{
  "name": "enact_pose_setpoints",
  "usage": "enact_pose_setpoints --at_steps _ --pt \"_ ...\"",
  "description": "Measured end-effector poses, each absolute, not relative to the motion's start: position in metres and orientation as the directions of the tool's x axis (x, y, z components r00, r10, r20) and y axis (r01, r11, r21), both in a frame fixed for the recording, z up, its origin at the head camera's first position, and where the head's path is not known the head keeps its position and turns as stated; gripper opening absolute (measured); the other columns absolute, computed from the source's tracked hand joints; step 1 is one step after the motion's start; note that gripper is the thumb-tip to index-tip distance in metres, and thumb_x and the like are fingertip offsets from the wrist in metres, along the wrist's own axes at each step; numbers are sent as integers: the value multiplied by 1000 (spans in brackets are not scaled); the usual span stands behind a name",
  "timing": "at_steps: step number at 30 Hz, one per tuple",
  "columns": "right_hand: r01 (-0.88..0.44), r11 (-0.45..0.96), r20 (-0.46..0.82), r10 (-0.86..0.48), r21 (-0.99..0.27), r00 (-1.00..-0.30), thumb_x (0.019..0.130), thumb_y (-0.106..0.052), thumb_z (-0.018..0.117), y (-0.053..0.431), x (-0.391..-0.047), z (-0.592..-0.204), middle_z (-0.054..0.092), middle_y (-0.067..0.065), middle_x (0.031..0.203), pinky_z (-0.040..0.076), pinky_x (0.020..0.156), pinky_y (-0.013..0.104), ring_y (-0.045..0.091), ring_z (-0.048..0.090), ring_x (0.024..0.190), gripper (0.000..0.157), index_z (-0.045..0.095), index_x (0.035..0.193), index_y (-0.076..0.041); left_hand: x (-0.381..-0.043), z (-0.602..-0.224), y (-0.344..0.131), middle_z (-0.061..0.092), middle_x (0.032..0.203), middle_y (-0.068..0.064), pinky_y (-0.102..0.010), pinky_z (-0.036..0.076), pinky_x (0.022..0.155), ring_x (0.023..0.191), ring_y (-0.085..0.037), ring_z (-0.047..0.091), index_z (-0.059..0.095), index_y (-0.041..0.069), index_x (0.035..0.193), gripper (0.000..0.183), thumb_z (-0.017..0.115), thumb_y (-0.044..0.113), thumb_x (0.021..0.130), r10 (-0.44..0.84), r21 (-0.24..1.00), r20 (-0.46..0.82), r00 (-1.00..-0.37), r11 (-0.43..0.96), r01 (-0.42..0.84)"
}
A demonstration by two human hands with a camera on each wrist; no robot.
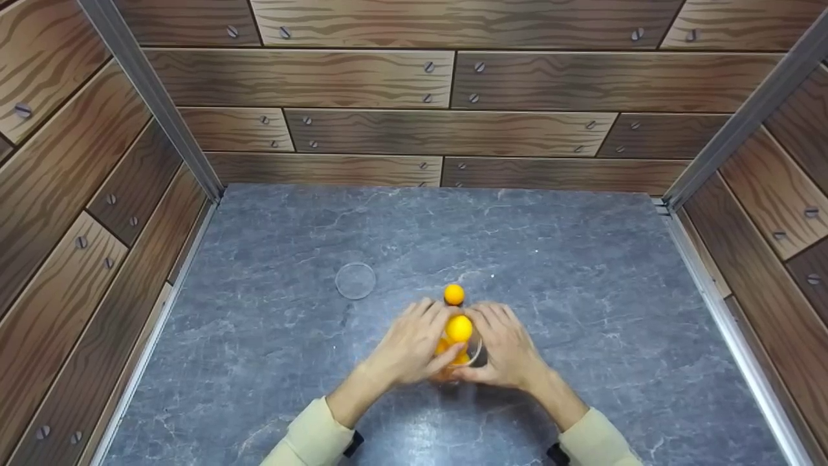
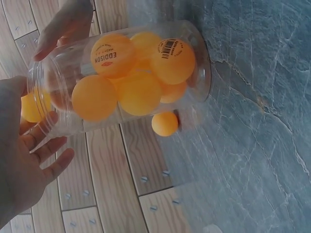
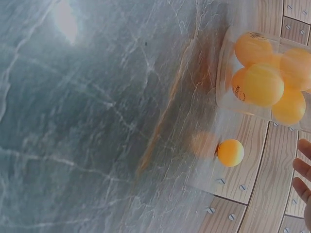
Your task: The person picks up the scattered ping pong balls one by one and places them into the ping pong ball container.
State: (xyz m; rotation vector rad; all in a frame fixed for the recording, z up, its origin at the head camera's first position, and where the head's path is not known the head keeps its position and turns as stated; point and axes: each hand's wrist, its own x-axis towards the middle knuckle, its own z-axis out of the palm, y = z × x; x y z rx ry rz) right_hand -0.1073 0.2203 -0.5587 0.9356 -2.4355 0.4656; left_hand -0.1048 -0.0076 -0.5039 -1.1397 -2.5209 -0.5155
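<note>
A clear plastic jar (image 2: pixel 203 68) of several orange table tennis balls (image 2: pixel 139 93) stands upright between my hands. Thumb and index finger of my left hand (image 1: pixel 414 346) curl about its rim (image 1: pixel 477 353) from the left, the other fingers spread. From the right, my right hand (image 1: pixel 508 349) grips the jar near the mouth, its fingers partly seen through the wall in the left wrist view. One orange ball (image 1: pixel 459 329) sits at the mouth between the hands. Beyond the jar another orange ball (image 1: pixel 454 294) lies on the table, close to the fingertips.
A clear round lid (image 1: pixel 355 281) lies flat on the grey marbled tabletop (image 1: pixel 272 336), left of and beyond the jar. Wood-patterned walls (image 1: pixel 375 133) enclose the back and both sides, with metal rails (image 1: pixel 737 323) along the side edges.
</note>
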Motion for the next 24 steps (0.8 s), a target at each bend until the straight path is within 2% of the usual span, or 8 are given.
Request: enact_pose_setpoints --at_steps 4,11,17,24 --pt "-687 714 545 -525 -137 -654 88 -94 30 220 -107 -557 71 10 119 53 102 49 29 66 113 104 63 132 -5 -108 -504 -5 69 125 0 -31 53 94 106 -16 59 58 14 138 51 62 49 101 668 163 428 -609 606 779" --pt "-692 708 545 -529 -139 -650 86 -95 37 220 -106 -555 70 7 120 53 101 49 27 65 115 100 63 132 -9 -109 -503 -6 67 128 0 -32 53 95 110 -17 60 58 15 138 52 58 54 103 686 176 394 -612 597 783" --pt "-690 709 531 -533 -144 -659 88 -94 32 220 -106 -556 70 7 121 53 102 49 27 65 116 101 62 135 -10 -109 -504 -8 66 131 0 -33 52 100 113 -17 60 59 17 139 52 56 55 104 684 185 379 -624 605 775" --pt "-699 703 553 -535 -129 -639 88 -94 34 220 -107 -556 70 6 121 52 101 48 27 65 114 100 62 133 -9 -110 -505 -12 67 127 1 -32 53 99 109 -16 60 61 17 136 49 58 53 103 678 174 435 -593 582 794"
